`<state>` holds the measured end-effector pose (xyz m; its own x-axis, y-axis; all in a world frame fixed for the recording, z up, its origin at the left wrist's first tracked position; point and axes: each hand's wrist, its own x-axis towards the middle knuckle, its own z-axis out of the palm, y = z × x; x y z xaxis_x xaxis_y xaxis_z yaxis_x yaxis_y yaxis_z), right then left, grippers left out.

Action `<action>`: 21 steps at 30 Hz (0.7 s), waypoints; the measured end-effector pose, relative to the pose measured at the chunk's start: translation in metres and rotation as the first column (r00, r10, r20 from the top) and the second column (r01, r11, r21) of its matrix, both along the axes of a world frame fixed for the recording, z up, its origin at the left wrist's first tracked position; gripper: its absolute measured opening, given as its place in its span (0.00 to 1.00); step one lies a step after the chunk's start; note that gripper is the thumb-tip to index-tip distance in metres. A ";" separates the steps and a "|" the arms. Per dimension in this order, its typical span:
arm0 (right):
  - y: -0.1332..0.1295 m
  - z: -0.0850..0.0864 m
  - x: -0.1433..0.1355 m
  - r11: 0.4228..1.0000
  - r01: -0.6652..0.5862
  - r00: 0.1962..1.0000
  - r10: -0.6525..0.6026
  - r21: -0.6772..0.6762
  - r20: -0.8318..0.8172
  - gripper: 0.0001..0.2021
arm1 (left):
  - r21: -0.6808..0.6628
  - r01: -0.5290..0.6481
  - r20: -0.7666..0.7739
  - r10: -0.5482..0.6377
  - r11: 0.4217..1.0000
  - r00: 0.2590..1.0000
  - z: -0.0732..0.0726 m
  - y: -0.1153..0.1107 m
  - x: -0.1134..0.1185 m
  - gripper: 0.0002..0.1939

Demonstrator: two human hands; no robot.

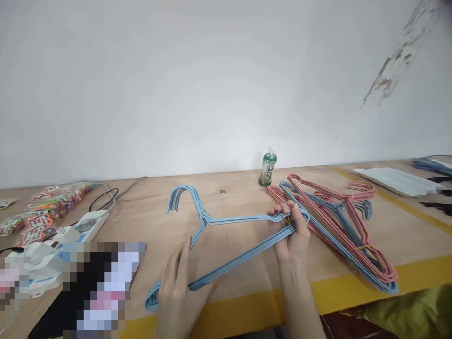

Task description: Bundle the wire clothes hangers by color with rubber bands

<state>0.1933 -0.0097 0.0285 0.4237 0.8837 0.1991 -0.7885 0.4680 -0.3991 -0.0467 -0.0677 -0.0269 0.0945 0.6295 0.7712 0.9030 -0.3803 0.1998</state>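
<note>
A bundle of blue hangers (240,254) is held above the wooden table, its hooks pointing up and to the left. My left hand (180,287) is closed round the bundle's left arm, near its lower left end. At the other end, my right hand (289,230) grips the bundle's right corner, where a thin yellowish band (290,222) crosses the wires. Just to the right lie pink hangers (353,221) stacked with more blue hangers (369,278); a thin band goes round the pink ones near their lower corner.
A green-labelled bottle (268,167) stands by the wall. White power strips (88,226), a dark pixelated device (88,287) and packets of colourful items (49,212) are on the left. White trays (399,181) lie at the right; yellow tape (339,292) lines the table's front edge.
</note>
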 end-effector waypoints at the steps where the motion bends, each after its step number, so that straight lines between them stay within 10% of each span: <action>1: 0.000 -0.002 -0.002 1.000 -0.011 1.000 0.011 0.003 -0.010 0.07 | 0.002 0.003 0.004 -0.003 1.000 1.000 0.001 0.000 0.000 0.44; 11: -0.006 -0.020 -0.045 0.988 -0.101 0.973 0.123 -0.120 0.196 0.15 | -0.006 -0.002 0.033 0.003 1.000 0.999 0.001 0.005 -0.003 0.45; 21: -0.007 -0.025 0.011 0.990 -0.059 0.995 0.069 -0.130 0.075 0.11 | -0.133 0.075 0.074 -0.066 0.988 0.995 0.000 0.010 -0.003 0.46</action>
<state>0.2046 -0.0167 0.0038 0.3528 0.9288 0.1135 -0.7789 0.3587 -0.5145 -0.0492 -0.0580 -0.0273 0.0914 0.7221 0.6857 0.8571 -0.4077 0.3150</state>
